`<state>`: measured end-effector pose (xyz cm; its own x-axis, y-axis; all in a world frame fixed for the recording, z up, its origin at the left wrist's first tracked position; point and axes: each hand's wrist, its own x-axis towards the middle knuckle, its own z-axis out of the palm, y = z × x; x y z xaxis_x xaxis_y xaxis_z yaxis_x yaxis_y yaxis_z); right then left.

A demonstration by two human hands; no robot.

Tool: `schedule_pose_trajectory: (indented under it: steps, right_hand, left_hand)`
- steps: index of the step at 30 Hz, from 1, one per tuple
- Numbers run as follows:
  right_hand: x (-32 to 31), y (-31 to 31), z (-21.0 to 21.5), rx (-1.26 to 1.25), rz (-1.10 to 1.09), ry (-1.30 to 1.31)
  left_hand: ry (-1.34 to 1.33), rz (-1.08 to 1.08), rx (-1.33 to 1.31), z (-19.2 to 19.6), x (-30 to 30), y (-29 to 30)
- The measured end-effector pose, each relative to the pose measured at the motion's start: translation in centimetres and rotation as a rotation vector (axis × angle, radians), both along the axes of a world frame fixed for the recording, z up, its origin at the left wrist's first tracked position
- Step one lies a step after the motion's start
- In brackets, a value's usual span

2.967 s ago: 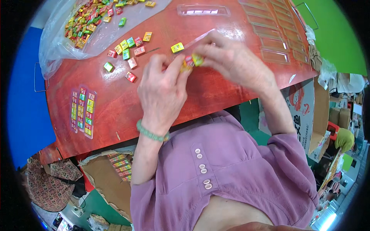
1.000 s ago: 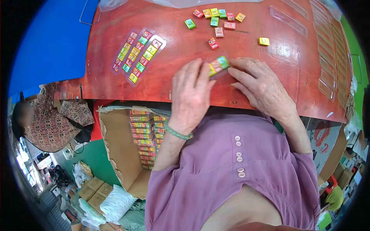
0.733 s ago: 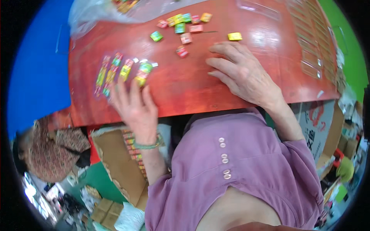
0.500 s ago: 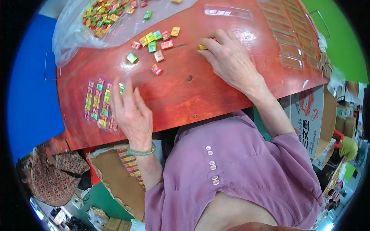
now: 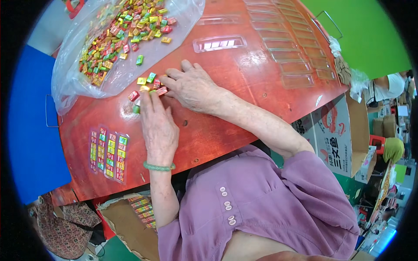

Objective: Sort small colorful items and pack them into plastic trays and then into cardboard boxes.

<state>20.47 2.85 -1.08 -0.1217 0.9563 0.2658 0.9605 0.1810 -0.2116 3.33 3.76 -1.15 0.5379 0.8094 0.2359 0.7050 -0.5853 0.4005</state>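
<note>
My left hand (image 5: 160, 128) reaches forward over a small cluster of colourful little boxes (image 5: 141, 81), its fingers stretched out and touching some of them. From the right, my right hand (image 5: 193, 87) comes at the same cluster, fingers apart, fingertips against the red and yellow boxes. Parts of the cluster are hidden under both hands. Left of my left hand, several narrow clear plastic trays (image 5: 111, 155) lie side by side, filled with rows of these boxes.
A clear plastic bag (image 5: 176, 43) spread at the far left bears a heap of loose boxes (image 5: 130, 32). Clear trays without boxes (image 5: 220, 44) lie on the red table (image 5: 230, 117), many at the far right. Below the table edge is an open carton (image 5: 126, 224).
Both hands have moved to the loose cluster: the left forward from the filled trays, the right leftward. The boxes are now pushed closer together. The view has shifted.
</note>
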Motion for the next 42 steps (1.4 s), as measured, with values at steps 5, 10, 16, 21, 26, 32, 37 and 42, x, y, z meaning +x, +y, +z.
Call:
schedule_pose_trajectory:
  steps: [5,10,16,21,26,32,37,42]
  right_hand:
    - [1.4,-2.6,0.0,-0.015,0.093,0.035]
    - [4.1,-5.9,2.8,-0.159,0.113,0.157]
    - [5.7,-8.5,4.2,-0.234,-0.097,0.307]
    - [4.3,-7.5,3.7,-0.251,-0.055,0.399]
    - [4.5,-6.9,2.5,-0.152,-0.008,0.341]
    - [4.1,-6.0,2.6,-0.217,-0.029,0.334]
    - [3.7,-5.3,2.1,-0.114,-0.004,0.300]
    - [2.7,-4.9,1.9,-0.150,-0.009,0.336]
  left_hand:
    - [-0.067,-0.192,-0.058,0.9,-0.3,-2.8]
    - [-0.164,-0.317,-0.141,2.0,-1.5,-3.9]
    - [-0.153,-0.179,0.049,2.2,-3.8,-4.0]
    - [-0.133,-0.138,0.058,1.0,-3.1,-4.1]
    - [-0.165,-0.082,-0.008,0.9,-1.1,-4.3]
    - [-0.122,-0.067,-0.012,0.9,0.2,-4.1]
    - [-0.207,-0.075,0.024,0.3,0.2,-3.7]
    - [-0.282,-0.079,0.004,0.1,-0.2,-3.6]
